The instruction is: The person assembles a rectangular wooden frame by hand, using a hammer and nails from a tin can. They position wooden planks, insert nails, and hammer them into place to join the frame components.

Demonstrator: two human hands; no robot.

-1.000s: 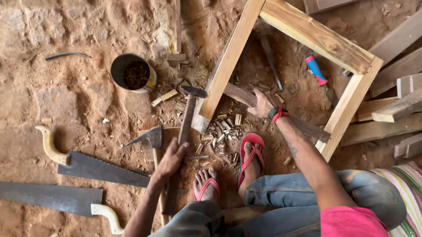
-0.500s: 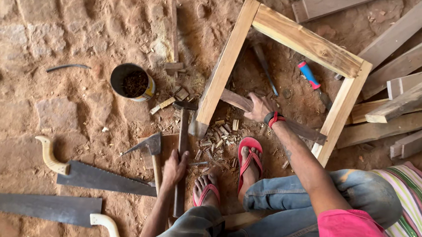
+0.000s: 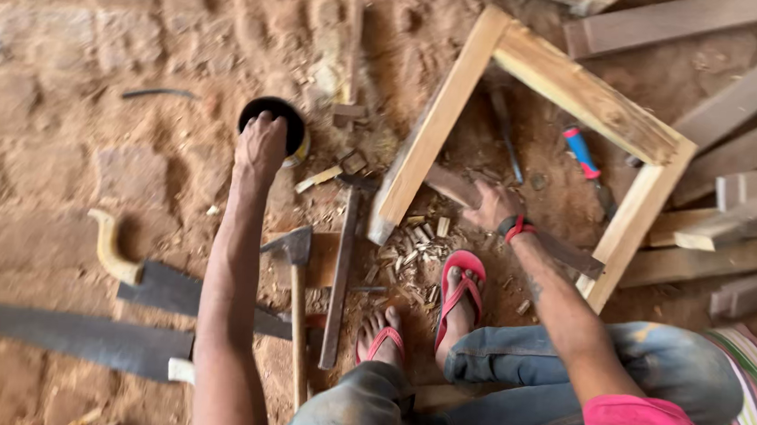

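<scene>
Covering tin (image 3: 297, 136) (contents hidden), left hand (image 3: 261, 142)

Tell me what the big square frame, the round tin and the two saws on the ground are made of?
The square frame looks like bare, unpainted wood: pale yellow with visible grain. The round tin, under the left hand, seems to be metal with a dark inside. The two saws have flat, dull grey blades, probably steel, and pale curved handles, likely wood.

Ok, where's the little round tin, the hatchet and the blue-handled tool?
round tin (image 3: 293, 116), head view, on its dark rim.
hatchet (image 3: 298, 244), head view, on its metal head.
blue-handled tool (image 3: 580, 152), head view, on its blue handle.
</scene>
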